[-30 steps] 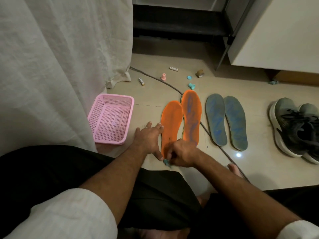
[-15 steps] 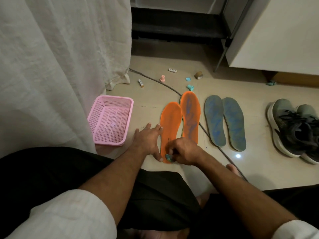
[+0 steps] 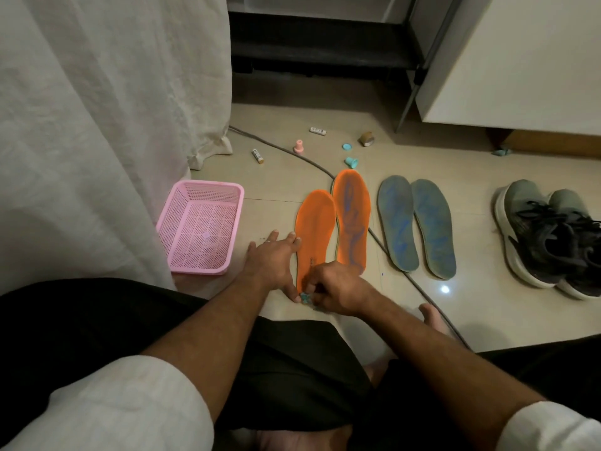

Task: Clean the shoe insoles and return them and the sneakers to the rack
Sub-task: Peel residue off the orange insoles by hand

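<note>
A: On the beige tile floor (image 3: 286,131), curtain (image 3: 97,109) left: where's the insole?
B: Orange insole (image 3: 317,229) lies lengthwise away from me; my left hand (image 3: 273,258) flat beside it, right hand (image 3: 335,288) pinching a small teal thing (image 3: 305,297) at its near end.

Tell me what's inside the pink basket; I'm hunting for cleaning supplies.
The pink basket shows only its bare mesh floor and a small pale round mark at the centre; nothing lies in it. Its near-left corner is covered by the curtain.

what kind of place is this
Most likely a room at home, with someone sitting on a tiled floor: a pale curtain hangs at the left, sneakers sit out, and a cable trails across.
</note>
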